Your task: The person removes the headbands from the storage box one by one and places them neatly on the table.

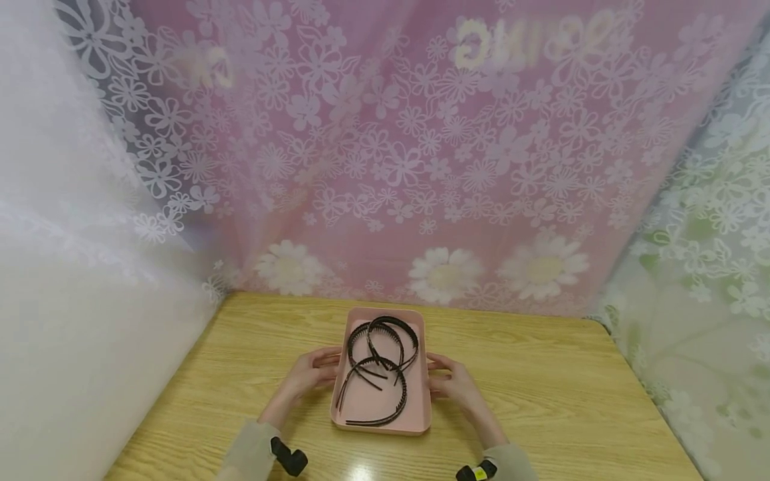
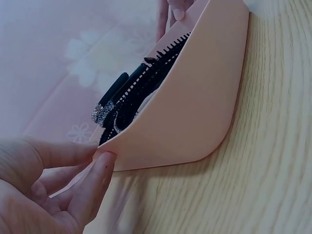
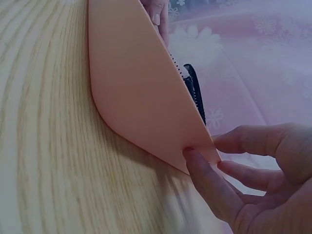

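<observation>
A pink rectangular tray stands on the table with black toothed headbands lying overlapped inside it, mostly toward its far half. In the left wrist view, one headband has a band of glittering stones. My left hand is at the tray's left side, its thumb and fingers pinching the wall near a corner. On the opposite side my right hand grips the wall between thumb and fingers. From the right wrist, only a strip of a black headband shows over the rim.
The wooden table reaches back to a pink flowered curtain. Pale sheets hang at the left and right. Black straps with small devices are on both wrists, over light sleeves.
</observation>
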`<state>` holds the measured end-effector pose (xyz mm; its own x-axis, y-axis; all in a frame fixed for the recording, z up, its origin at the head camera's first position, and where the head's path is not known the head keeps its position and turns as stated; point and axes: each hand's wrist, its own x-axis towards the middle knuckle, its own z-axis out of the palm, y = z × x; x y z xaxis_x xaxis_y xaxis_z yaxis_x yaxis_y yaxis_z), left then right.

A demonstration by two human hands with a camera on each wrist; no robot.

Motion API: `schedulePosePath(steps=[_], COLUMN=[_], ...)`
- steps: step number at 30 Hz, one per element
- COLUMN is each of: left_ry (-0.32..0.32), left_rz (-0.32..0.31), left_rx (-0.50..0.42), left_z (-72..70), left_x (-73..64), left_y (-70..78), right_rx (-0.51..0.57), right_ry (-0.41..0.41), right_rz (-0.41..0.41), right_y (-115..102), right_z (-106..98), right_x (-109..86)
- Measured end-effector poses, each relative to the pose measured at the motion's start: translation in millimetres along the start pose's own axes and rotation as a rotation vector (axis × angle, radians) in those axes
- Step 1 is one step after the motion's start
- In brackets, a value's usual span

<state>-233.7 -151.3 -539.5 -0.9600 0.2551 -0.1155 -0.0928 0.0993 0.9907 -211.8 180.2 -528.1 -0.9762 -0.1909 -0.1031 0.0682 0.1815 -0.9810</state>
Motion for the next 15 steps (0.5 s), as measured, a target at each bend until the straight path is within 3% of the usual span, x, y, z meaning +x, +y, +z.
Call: schedulePosePath(steps=[15], left_ry=[-0.018], left_rz=[0.027], left_rx=[-0.022], left_z=[23.4], left_x=[-0.3], left_y=[1.8], right_rx=[-0.001], right_ry=[-0.031], right_rz=[-0.013], right_y=[5.5], right_z=[-24.5], right_x=[-10.8])
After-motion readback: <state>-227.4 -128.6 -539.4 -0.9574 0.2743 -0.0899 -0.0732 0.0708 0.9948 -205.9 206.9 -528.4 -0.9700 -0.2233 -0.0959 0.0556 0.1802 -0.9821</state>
